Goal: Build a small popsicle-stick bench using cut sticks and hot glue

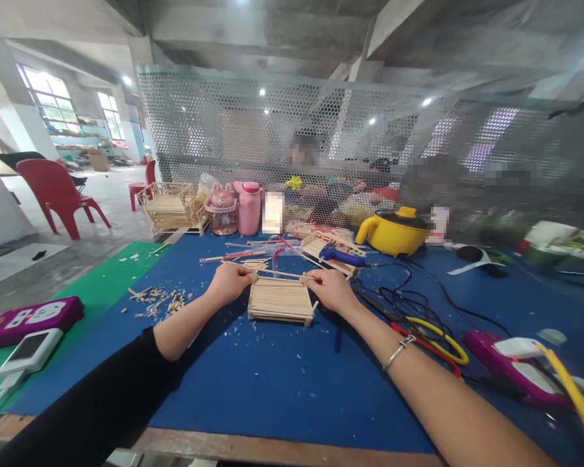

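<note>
Blue bench (272,383), mid-width, back from near edge: stick rack (278,299), prob. light, stiff, fragile; best grip = end rails. L hand (230,283) & R hand (333,290) pinch thin stick (283,274) above rack's far side.

no readable text, brand or number, pale upright item (273,213) blurred, purple case (34,321) with illegible markings
</note>
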A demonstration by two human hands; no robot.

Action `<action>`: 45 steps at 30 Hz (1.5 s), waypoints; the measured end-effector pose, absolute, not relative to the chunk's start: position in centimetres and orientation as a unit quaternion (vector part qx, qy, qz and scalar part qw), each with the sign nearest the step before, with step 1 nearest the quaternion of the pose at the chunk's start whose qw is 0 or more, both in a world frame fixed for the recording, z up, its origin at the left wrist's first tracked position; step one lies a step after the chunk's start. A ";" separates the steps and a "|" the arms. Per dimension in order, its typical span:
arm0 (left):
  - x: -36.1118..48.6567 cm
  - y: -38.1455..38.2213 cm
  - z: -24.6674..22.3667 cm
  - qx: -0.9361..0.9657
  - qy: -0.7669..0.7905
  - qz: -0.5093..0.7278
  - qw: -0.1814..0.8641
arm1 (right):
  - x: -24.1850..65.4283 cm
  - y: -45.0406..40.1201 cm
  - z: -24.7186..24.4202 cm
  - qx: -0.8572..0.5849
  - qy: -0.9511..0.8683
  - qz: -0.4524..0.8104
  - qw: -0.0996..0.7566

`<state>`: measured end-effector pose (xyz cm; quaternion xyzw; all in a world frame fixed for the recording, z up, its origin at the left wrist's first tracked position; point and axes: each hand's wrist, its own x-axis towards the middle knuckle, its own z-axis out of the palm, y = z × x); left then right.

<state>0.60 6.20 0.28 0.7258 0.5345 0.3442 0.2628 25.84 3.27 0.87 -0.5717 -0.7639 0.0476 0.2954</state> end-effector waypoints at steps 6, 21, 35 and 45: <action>0.7 6.1 0.7 0.721 0.543 0.334 0.271 | 25.8 3.3 0.8 -0.579 -0.754 0.068 0.301; 0.7 6.2 -0.6 0.721 0.509 0.355 0.307 | 26.2 3.7 0.4 -0.572 -0.709 0.153 0.383; 0.2 7.0 -1.4 0.704 0.489 0.371 0.359 | 26.6 2.7 1.3 -0.572 -0.705 0.113 0.404; 0.3 6.9 -1.5 0.697 0.492 0.374 0.363 | 26.0 3.1 1.3 -0.556 -0.739 0.089 0.370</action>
